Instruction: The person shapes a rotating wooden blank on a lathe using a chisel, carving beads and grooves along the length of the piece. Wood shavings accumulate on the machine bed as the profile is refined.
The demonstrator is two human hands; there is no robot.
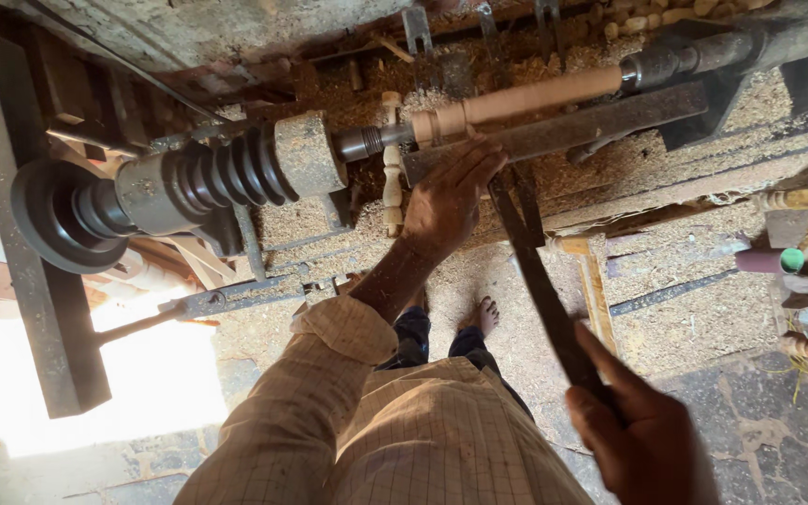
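Nearest to me, my right hand [642, 440] is closed around the lower end of a long, flat, dark metal turning chisel [540, 281]; it looks stiff and rather heavy to me, best held low like this. Farther on, my left hand [446, 201] lies with fingers stretched and curled over the blade, pressing it to the rusty iron tool rest [572, 126]. Behind, the pale round wooden spindle [526, 98] sits between the lathe's centres, and I judge it light but easy to mark; I see no containers, only loose sawdust [685, 318].
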